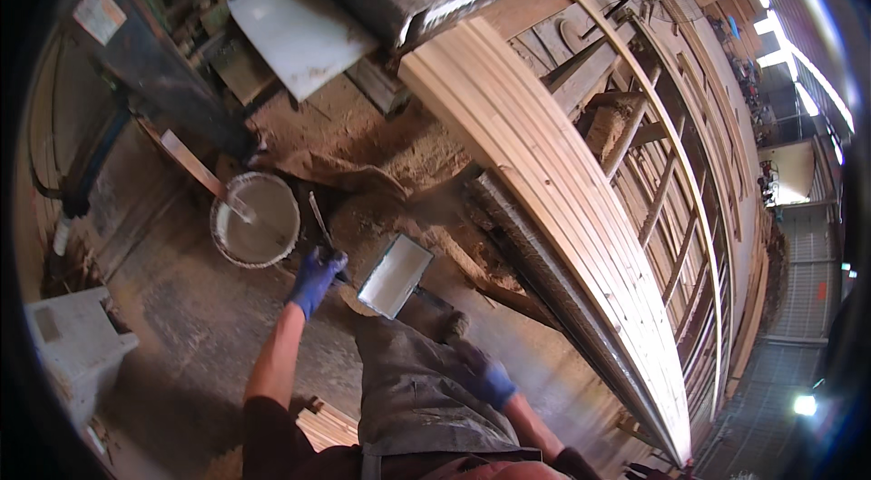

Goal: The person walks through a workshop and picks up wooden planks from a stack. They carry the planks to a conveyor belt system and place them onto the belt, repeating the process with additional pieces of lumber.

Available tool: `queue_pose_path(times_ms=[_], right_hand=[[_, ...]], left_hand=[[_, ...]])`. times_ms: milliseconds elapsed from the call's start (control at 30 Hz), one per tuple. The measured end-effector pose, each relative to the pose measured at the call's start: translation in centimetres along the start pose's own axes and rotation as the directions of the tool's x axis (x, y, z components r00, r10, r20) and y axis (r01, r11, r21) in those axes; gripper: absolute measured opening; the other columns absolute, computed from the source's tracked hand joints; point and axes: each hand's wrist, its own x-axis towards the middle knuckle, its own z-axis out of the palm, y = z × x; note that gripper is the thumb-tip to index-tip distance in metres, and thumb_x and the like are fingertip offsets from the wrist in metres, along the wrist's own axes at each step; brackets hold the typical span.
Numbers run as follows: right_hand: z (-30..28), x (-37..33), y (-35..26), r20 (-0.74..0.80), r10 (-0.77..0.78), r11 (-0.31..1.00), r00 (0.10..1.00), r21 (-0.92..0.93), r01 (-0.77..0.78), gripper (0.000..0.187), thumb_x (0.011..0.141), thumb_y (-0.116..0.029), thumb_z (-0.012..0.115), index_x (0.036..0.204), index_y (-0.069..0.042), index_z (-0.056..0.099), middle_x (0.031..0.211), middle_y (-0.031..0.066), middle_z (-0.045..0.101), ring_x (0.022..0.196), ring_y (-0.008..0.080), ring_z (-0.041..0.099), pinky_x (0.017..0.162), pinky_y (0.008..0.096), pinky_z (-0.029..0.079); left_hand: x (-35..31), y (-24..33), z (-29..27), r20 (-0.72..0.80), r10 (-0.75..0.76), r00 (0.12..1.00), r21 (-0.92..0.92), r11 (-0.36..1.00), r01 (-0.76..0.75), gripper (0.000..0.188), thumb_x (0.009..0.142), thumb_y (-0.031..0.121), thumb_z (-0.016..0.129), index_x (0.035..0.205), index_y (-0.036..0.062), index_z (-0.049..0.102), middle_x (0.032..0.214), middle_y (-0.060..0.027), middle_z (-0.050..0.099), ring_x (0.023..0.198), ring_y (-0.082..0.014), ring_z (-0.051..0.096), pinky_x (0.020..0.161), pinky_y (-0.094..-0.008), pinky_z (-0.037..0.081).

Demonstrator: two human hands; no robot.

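We see the left hand (318,283), gloved, closed round a slim tool (318,216) between the bucket (216,219) and the rectangular tray (413,287); tray lies left of the planks (544,167). Right hand (494,380) blurred beside the apron (413,394); we can't tell its grip.

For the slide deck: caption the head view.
Gloved hands near a round bucket, rectangular tray and long wooden boards.

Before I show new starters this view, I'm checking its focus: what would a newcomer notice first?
Probably the long pale boards, sweeping from upper centre to lower right. Next, the round bucket left of centre, then the blue-gloved left hand below-right of it and right hand beside the grey apron.
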Motion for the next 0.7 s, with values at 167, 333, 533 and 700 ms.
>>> queue_pose_path(times_ms=[167,333,533,700], right_hand=[[-6.3,10.5,-11.9,-0.259,-0.370,0.928,0.892,-0.054,0.369,0.072,0.091,-0.035,0.067,0.152,-0.013,0.035,0.131,0.0261,0.057,0.107,0.0415,0.063,0.085,0.0485,0.055],[-15.2,13.4,-13.3,-0.486,-0.412,0.898,0.771,-0.076,0.433,0.045,0.090,-0.017,0.069,0.133,-0.010,0.058,0.116,0.0219,0.067,0.103,0.0394,0.067,0.086,0.0428,0.055],[-30.4,25.7,-6.1,-0.637,-0.185,0.778,0.749,0.371,0.508,0.028,0.104,-0.027,0.056,0.115,-0.003,0.065,0.073,0.0028,0.061,0.054,0.0091,0.055,0.048,0.0250,0.045],[-41.1,36.9,-3.8,-0.714,-0.074,0.920,0.696,0.221,0.324,0.031,0.096,-0.032,0.059,0.109,-0.006,0.068,0.077,0.0155,0.070,0.069,0.0269,0.068,0.064,0.0402,0.052]], left_hand=[[-11.5,12.4,8.2,0.093,0.344,0.934,-0.201,0.925,-0.321,0.035,0.093,0.034,0.071,0.112,0.0049,0.064,0.103,-0.0062,0.068,0.093,-0.0114,0.060,0.082,-0.0306,0.051],[-12.3,20.8,12.9,0.057,0.509,0.859,-0.030,0.861,-0.508,0.039,0.098,0.037,0.065,0.113,0.0011,0.065,0.098,-0.0042,0.067,0.091,-0.0114,0.059,0.082,-0.0304,0.051],[-12.7,21.1,14.8,0.057,0.615,0.786,0.125,0.777,-0.617,0.039,0.098,0.035,0.065,0.112,-0.0014,0.064,0.098,-0.0092,0.070,0.091,-0.0157,0.066,0.082,-0.0305,0.053],[-13.8,18.1,16.3,-0.009,0.588,0.809,0.522,0.693,-0.498,0.035,0.092,0.031,0.072,0.111,0.0020,0.067,0.106,-0.0186,0.072,0.097,-0.0290,0.072,0.080,-0.0386,0.057]])
